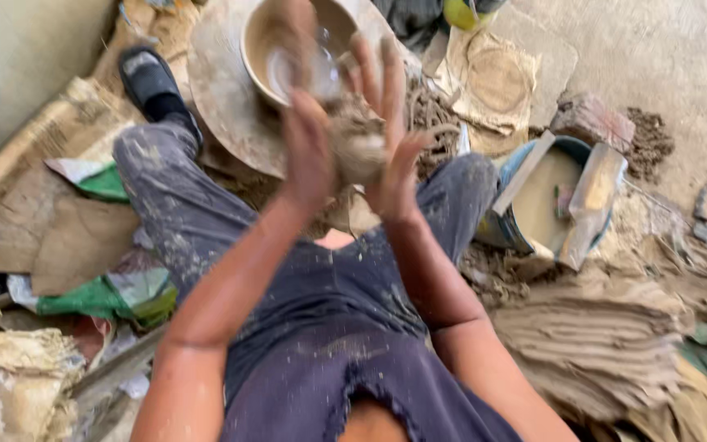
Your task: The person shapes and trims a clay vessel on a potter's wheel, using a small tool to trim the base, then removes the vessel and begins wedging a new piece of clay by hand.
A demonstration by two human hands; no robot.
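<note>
Both my hands press a wet grey-brown lump of clay [355, 141] between their palms, raised in front of my chest. My left hand [306, 151] covers its left side and my right hand [386, 123] its right side, fingers spread upward. Just beyond them a round potter's wheel [218, 86] carries a tan clay bowl [267, 37] with water or slip inside. The hands are blurred by motion. I sit with my clay-spattered dark trousers [165, 188] spread either side of the wheel.
A blue bucket [513, 160] of muddy water with wooden slats [591, 205] across it stands to the right. A brick [591, 121] and clay scraps lie behind it. Muddy cloth piles [607, 344] fill the lower right; cardboard [75, 237] and green bags [100, 299] lie left.
</note>
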